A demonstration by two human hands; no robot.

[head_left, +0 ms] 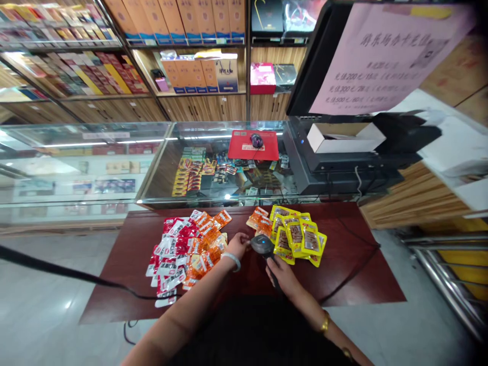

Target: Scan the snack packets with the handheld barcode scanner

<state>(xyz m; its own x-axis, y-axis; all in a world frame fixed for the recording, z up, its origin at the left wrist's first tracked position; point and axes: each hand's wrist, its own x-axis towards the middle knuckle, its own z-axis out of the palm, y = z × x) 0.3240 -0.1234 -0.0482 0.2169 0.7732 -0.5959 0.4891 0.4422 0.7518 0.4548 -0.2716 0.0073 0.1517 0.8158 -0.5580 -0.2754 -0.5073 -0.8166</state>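
The right hand (pixel 281 272) is wrapped tight around the handle of a scanner (pixel 263 246). The scanner is dark grey with a round head and a little blue light on top (the handle is mostly hidden inside the hand). It sits just above the dark red table (pixel 354 274), near the middle, with its head pointing toward 12 o'clock.

The left hand (pixel 238 245) is at 9 o'clock from the scanner, very close to it. Its fingers are curled down onto an orange packet (pixel 220 243), but I cannot tell if they pinch it or only touch it. A pale bracelet (pixel 232 260) goes around that wrist. A gold bracelet (pixel 325 323) is on the right wrist.

At 9 o'clock from the hands lies a big messy pile of red and white packets (pixel 170 254) mixed with orange ones. At 2 o'clock from the scanner is a heap of yellow packets (pixel 301 236), each with a brown picture in the middle. A few more orange packets (pixel 259 218) lie at 12 o'clock, touching the yellow ones.

Behind the table, at 12 o'clock, stands a glass case (pixel 114 152) with small goods inside. A red mat (pixel 253 145) with a mouse (pixel 256 140) lies on top of it. A black screen (pixel 316 66) with a pink paper sign (pixel 381 56) is at 2 o'clock.
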